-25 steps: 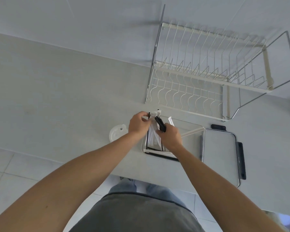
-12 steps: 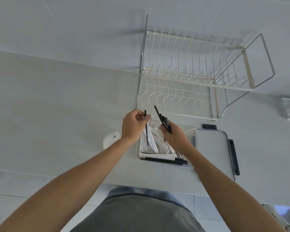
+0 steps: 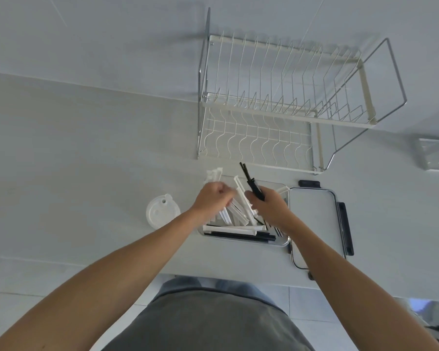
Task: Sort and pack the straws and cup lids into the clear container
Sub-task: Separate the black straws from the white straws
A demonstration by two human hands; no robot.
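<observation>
While curled around white straws [image 3: 235,211] over the clear container [image 3: 284,243], left hand [image 3: 212,201]; right hand [image 3: 270,207] gripping black straws [image 3: 251,182]; cup lid [image 3: 162,211] on surface [image 3: 86,160], just left.

Both hands hide much of the clear container [image 3: 284,243] — its far-left rim, most white straws [image 3: 235,227] — while, far to its right, a clear box [image 3: 436,154] is cut off.
</observation>
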